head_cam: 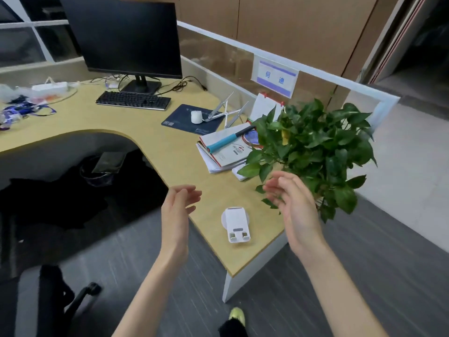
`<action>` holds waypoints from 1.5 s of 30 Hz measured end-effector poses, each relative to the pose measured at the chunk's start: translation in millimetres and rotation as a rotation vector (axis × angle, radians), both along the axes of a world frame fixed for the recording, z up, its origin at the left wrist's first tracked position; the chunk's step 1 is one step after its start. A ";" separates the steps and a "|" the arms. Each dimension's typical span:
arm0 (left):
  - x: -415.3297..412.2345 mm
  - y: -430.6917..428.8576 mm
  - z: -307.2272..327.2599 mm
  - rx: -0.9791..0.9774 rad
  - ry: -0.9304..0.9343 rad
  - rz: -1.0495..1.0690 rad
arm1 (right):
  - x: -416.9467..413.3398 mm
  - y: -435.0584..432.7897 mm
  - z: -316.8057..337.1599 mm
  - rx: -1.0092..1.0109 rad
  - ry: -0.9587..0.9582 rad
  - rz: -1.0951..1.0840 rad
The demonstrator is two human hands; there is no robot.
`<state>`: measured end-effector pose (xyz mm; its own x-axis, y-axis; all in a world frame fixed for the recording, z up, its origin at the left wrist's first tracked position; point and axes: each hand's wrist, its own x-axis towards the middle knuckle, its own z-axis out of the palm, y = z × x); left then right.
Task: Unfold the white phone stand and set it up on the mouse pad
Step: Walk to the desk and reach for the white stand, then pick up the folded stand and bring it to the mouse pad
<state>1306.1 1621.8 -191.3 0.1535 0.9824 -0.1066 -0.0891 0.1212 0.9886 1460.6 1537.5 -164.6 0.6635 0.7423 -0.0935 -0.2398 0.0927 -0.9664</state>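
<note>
Both hands hover spread and empty, left hand (178, 210) and right hand (291, 205) flanking the white phone stand (236, 224), which lies folded flat near the worktop (170, 147) corner, so neither grip has anything yet. That framing looks like a two-handed pickup to open it. The mouse pad (179, 117) sits well away by the keyboard (133, 100), sharing space with a small white object (196, 117).
</note>
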 end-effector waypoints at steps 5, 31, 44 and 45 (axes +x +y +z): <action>56.3 43.1 -69.8 -0.224 0.113 -0.031 | 40.4 69.3 -83.5 -0.243 0.032 0.079; 110.5 83.1 -170.9 -0.604 0.248 -0.313 | 52.7 119.1 -208.8 -0.703 0.174 0.154; 70.4 155.5 -41.5 -0.262 0.052 -0.110 | 34.1 206.6 -79.9 -0.286 -0.040 0.334; 65.5 162.1 -29.4 -0.242 0.033 -0.084 | 30.2 214.9 -67.4 -0.254 -0.055 0.351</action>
